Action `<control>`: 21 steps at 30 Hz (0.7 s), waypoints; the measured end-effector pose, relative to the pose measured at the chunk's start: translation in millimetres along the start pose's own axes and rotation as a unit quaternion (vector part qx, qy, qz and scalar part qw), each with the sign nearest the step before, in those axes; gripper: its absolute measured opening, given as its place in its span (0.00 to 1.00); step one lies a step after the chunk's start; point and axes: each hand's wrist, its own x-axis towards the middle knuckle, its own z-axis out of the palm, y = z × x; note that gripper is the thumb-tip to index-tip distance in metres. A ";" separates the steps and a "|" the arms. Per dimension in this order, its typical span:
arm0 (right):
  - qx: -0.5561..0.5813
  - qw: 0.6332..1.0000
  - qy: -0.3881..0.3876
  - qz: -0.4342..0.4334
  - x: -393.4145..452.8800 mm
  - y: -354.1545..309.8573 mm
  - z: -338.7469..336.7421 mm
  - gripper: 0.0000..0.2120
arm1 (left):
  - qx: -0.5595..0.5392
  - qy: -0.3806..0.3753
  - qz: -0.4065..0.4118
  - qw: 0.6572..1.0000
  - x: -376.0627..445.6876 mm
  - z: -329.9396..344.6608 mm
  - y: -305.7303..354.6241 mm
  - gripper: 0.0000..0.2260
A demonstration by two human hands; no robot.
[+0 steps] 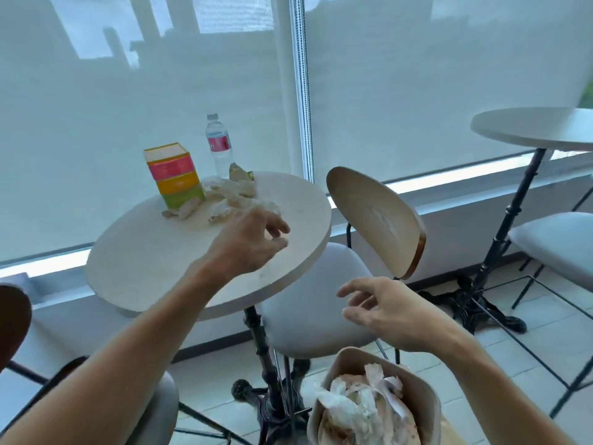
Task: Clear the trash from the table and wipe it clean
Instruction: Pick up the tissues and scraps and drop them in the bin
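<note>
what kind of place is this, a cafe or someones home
Most likely a cafe or break area: small round pedestal tables, matching chairs, and a large window with roller blinds.

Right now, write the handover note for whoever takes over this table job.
Left hand: empty, fingers loose, reaching over the table toward the crumpled tissues.
Right hand: open, empty, above the bin.
Still on the table: tissues, colourful box, water bottle.
Done: some paper trash already in the bin.
Left: bin the tissues, then wipe; no cloth in view.
</note>
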 end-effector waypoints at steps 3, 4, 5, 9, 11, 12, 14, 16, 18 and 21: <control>0.001 1.000 0.011 -0.009 4.5 -12.7 3.3 0.13 | 0.032 -0.049 -0.026 0.998 35.2 -10.1 -26.8 0.19; 0.002 1.000 0.016 -0.010 6.9 -16.7 5.2 0.13 | 0.053 -0.080 -0.042 0.995 45.7 -10.2 -34.6 0.24; 0.003 1.000 0.020 -0.010 9.4 -20.2 6.8 0.13 | 0.079 -0.110 -0.055 0.989 56.4 -8.5 -41.5 0.28; 0.006 1.000 0.026 -0.007 17.8 -30.2 12.9 0.14 | 0.154 -0.190 -0.063 0.968 96.2 8.7 -73.0 0.42; 0.008 0.999 0.035 -0.005 22.0 -35.0 15.4 0.13 | 0.173 -0.199 -0.072 0.962 115.8 13.8 -92.7 0.47; 0.010 0.999 0.041 -0.005 24.4 -37.5 16.5 0.13 | 0.180 -0.206 -0.072 0.959 125.1 16.2 -103.5 0.48; 0.016 0.998 0.053 -0.006 29.1 -42.8 18.0 0.12 | 0.188 -0.209 -0.069 0.957 139.5 18.9 -116.9 0.52; 0.029 0.997 0.069 -0.011 35.7 -48.9 19.2 0.11 | 0.150 -0.174 -0.043 0.972 145.0 19.9 -122.0 0.44; 0.049 0.994 0.093 -0.024 44.3 -56.1 19.6 0.10 | 0.074 -0.073 0.014 0.995 146.5 20.1 -123.6 0.24; 0.091 0.988 0.117 -0.040 61.6 -67.9 19.3 0.09 | 0.020 0.002 0.048 0.999 135.7 14.9 -116.8 0.18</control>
